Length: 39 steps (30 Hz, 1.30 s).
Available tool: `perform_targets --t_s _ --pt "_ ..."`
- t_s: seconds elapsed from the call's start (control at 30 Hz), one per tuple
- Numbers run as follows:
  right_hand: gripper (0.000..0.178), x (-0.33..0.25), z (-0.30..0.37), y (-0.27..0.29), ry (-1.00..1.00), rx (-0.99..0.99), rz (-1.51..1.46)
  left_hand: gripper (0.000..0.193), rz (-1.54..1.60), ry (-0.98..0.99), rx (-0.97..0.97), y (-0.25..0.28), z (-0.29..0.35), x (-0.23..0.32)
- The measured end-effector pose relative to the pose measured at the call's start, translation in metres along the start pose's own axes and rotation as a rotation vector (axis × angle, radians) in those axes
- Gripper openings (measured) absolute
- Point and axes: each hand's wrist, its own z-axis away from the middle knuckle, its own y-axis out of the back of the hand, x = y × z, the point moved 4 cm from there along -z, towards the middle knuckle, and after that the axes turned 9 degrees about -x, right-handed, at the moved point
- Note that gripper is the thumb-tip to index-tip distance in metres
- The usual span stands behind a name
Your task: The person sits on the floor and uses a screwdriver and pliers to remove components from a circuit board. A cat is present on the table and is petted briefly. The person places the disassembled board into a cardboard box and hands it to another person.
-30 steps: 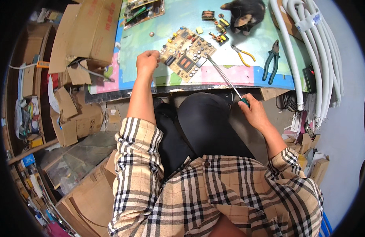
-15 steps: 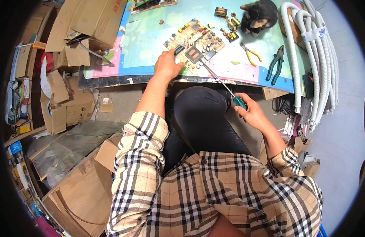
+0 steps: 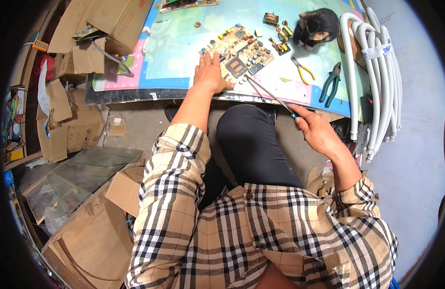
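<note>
A tan circuit board (image 3: 256, 53) crowded with small parts lies near the front edge of the table. My left hand (image 3: 210, 74) rests on its left side, fingers stretched out over it. In my right hand (image 3: 316, 130) is a long screwdriver (image 3: 270, 94); the palm and fingers hide most of its green handle. The shaft slants up and left, and its tip meets the board's near edge beside a dark square transformer (image 3: 236, 67). Whether the tip sits under a part cannot be made out.
Yellow-handled pliers (image 3: 302, 71) and green pliers (image 3: 330, 84) lie to the right. A black and orange cat (image 3: 316, 29) sits behind them, near loose coils (image 3: 282, 42). White corrugated hoses (image 3: 377, 77) hang over the right edge. Cardboard boxes (image 3: 114, 24) stand at the left.
My left hand has gone from gripping near a black part to lying flatter across the board. My right hand has moved forward along the screwdriver, covering more handle; the tip has shifted slightly.
</note>
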Motion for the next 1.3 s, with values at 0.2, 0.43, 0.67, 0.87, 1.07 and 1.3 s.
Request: perform_targets --t_s 0.2,0.43,0.67,0.87,1.07,1.3 --pt "0.037 -0.021 -0.004 0.013 -0.089 -0.081 -0.118 0.12 -0.003 -0.019 -0.063 -0.001 0.003 -0.002" --pt "0.037 -0.003 0.007 -0.001 -0.119 -0.05 -0.413 0.051 0.174 0.045 -0.002 0.012 -0.02 -0.011" --pt "0.037 0.017 0.029 -0.016 -0.114 0.16 -0.475 0.027 0.213 0.06 0.142 0.031 -0.032 -0.017" --pt "0.037 0.037 0.038 -0.038 -0.169 0.212 -0.566 0.036 0.021 -0.027 0.133 0.024 -0.046 -0.018" --pt "0.036 0.049 0.022 -0.052 -0.148 0.214 -0.614 0.039 -0.041 -0.098 0.072 0.032 -0.044 -0.016" --pt "0.037 0.05 0.016 -0.06 -0.098 0.224 -0.721 0.041 -0.044 -0.153 0.08 0.055 -0.025 0.0"
